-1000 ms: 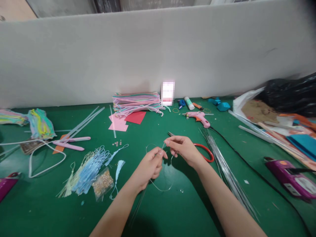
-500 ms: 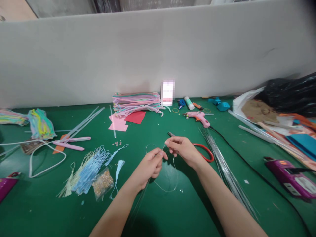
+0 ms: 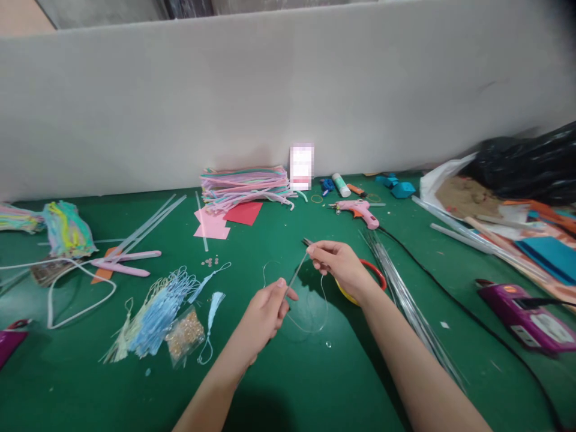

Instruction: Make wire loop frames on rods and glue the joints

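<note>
Wire (image 3: 297, 272), thin and grey, one piece or a few together, stretches straight between the two hands. The step in hand looks like steadying it between two grips; the next move seems to call for light, even pressure, since anything so slim could bend. The left hand (image 3: 265, 312) has its thumb pressed down on the lower part. From there the wire runs to one o'clock, where the right hand (image 3: 335, 261) pinches the upper end between thumb and fingertips. A clear thread (image 3: 327, 304) loops between three and five o'clock of the left fingers; which hand holds its ends I cannot tell. Scissors (image 3: 381, 275) lie at three o'clock, partly beneath the right hand.
</note>
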Available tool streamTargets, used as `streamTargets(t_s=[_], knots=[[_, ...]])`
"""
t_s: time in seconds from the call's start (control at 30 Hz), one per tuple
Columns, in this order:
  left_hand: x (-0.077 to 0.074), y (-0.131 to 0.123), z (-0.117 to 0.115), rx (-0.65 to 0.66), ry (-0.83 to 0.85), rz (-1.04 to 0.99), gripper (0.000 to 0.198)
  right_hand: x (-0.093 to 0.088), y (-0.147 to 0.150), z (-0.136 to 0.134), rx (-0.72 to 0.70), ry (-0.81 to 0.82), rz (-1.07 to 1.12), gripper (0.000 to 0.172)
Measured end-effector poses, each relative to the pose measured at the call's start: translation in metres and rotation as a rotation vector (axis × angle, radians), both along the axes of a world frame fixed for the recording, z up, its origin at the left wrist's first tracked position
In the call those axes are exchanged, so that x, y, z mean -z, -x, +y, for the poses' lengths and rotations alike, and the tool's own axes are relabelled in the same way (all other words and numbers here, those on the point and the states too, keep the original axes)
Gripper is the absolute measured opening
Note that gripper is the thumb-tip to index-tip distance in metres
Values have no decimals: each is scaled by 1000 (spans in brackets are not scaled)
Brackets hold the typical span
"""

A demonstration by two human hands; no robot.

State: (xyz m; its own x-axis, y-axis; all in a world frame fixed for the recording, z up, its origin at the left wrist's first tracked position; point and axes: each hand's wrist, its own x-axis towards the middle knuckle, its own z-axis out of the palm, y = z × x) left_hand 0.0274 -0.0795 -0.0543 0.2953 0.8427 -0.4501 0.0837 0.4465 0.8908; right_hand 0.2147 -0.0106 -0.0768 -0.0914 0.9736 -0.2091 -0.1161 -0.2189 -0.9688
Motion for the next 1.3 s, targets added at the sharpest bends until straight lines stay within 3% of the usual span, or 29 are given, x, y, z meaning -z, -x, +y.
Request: streamTargets(t_s=[0.13,0.23,0.73,1.3], knots=[[-4,1,-18,25,-176,249,51,2,-1,1,14,-20,12,26],[-6,-1,-28,30,-203,334,52,2,-1,1,34,-29,19,26],[1,10,-26,-77,48,47,43,-9,-2,-1,49,-21,51,27],[4,13,-19,11,-214,418,36,-4,-4,0,26,-39,43,27]])
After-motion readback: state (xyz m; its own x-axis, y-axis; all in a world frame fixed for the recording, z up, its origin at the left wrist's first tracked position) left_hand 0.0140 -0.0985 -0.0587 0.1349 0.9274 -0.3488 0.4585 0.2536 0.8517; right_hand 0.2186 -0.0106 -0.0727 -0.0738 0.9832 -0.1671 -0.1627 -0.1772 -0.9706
